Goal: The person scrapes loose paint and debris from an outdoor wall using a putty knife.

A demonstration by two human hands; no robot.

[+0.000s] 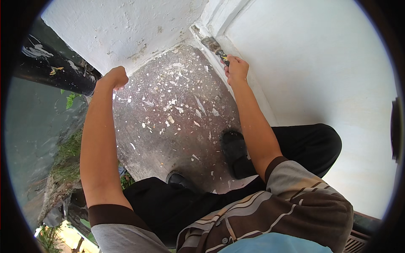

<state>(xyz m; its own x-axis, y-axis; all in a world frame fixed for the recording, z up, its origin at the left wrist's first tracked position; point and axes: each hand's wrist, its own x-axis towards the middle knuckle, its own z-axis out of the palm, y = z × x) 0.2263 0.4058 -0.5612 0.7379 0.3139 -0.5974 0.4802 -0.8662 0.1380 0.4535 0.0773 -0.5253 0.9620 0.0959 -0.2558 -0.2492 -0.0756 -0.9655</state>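
Observation:
My right hand (237, 69) grips the dark handle of a scraper (223, 57). Its broad, stained blade (210, 45) lies against the narrow white ledge (218, 70) at the foot of the right wall, close to the corner. My left hand (116, 77) is curled into a fist by the lower edge of the rough white wall (126, 28); no object shows in it, though its palm side is hidden. Beneath both hands, the grey-brown concrete floor (190, 145) is strewn with white paint flakes (173, 102).
A black pipe (57, 69) with white smears runs along the left, beyond the floor's edge. Grass (68, 155) and a small green plant (72, 99) grow there. To the right rises a smooth white wall (310, 63). My dark sandals (234, 151) rest on the floor.

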